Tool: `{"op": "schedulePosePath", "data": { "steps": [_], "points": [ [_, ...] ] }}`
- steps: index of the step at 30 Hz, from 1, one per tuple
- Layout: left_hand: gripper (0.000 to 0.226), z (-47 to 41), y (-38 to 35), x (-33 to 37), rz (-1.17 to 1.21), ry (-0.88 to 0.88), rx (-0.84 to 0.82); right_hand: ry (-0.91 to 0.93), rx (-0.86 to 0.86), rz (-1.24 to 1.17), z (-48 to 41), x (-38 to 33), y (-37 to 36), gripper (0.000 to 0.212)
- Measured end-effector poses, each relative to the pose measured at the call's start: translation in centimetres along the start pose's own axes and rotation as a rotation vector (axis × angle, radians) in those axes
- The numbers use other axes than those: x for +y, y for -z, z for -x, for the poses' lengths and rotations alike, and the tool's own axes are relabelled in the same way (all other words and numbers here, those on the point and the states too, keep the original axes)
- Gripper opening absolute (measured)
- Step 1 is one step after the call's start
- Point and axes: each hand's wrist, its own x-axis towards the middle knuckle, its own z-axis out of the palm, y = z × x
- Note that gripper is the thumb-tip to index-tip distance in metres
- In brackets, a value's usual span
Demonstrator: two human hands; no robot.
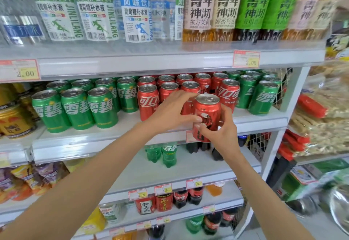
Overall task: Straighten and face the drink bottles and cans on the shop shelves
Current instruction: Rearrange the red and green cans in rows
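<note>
- Head view shows the middle shelf (130, 122) carrying blocks of cans: green cans (75, 107) toward its left end, red cans (148, 101) in the centre, and more green toward the right end.
- Red cans at the front edge show their white script facing outward; that is the standard to match.
- One red can (207, 111) is off the shelf, held upright just in front of the front edge, right of centre.
- Its white script sits partly under the fingers and looks turned off-centre, so the step in hand is likely rotating it before setting it down.
- Left hand (170, 111) grips the can's left side, thumb on the label and fingers reaching round the back.
- Right hand (219, 134) wraps the lower right of the can, fingers curled around it.
- Best practice: twist with one hand while the other steadies, keep the can vertical, and check the script is square to the aisle.
- Then lower it into the front-row opening without knocking the neighbours, flush with the front edge.
- A price tag (188, 135) on the edge strip is half hidden behind the can.
</note>
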Motion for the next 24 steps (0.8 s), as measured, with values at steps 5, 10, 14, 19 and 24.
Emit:
{"op": "schedulePosePath", "data": {
  "steps": [5,10,14,19,24],
  "points": [
    [0.072,-4.3,0.3,-1.7,-0.448,0.054,0.105,-0.098,0.093,-0.009,-0.9,1.4,2.4,0.075],
    [0.085,-7.5,0.2,-2.5,-0.661,0.14,-0.027,-0.131,0.11,-0.024,-1.0,2.2,4.1,0.074],
    [0.093,-8.6,-0.3,-2.0,-0.655,0.181,-0.053,-0.135,0.121,-0.029,-1.1,2.6,4.5,0.07],
    [0.092,-8.5,-1.0,-1.3,-0.574,0.209,0.027,-0.128,0.11,-0.025,-1.8,2.6,4.5,0.068],
    [0.082,-6.2,-1.3,-0.2,-0.491,0.1,0.204,-0.111,0.119,-0.043,-3.0,2.9,4.1,0.068]
  ]
}}
